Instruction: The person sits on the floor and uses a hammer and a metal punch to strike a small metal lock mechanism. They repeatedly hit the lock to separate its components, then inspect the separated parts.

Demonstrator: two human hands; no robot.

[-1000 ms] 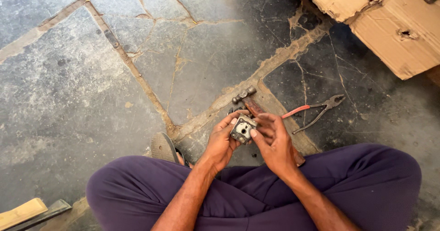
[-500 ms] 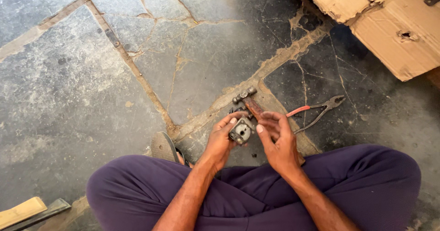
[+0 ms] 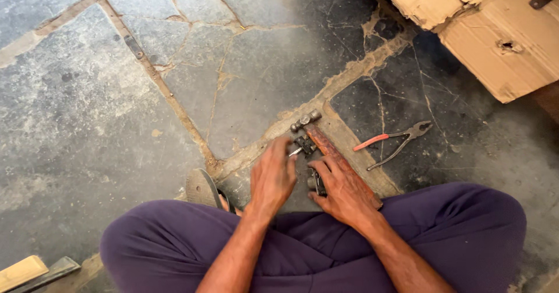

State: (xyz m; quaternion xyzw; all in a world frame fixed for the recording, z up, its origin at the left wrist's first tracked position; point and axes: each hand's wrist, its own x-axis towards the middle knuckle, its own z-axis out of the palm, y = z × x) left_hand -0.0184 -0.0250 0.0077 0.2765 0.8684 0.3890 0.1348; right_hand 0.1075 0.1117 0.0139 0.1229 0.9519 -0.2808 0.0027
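Stone floor, person sat cross-legged, both hands down on small metal parts.

Grey cracked stone floor (image 3: 87, 112) w/ sandy mortar joints carries everything; torn cardboard box (image 3: 495, 31) sits at its top right corner. Purple trousers (image 3: 326, 246) fill the bottom edge, knees spread wide. Reddish wooden block (image 3: 335, 156) lies along a joint near centre, partly under the right hand (image 3: 343, 191), which presses a small dark metal part (image 3: 316, 182) w/ fingers bent over it; can't tell if it's gripped. Left hand (image 3: 272, 176) lies flat, fingers loose, tips touching another small metal part (image 3: 303, 144) beside the block's top end. Red-handled pliers (image 3: 393, 141) lie right of the block, apart, untouched. Sandal (image 3: 204, 188) just left of the left wrist. Bolt-like piece (image 3: 305, 119) at the block's tip.
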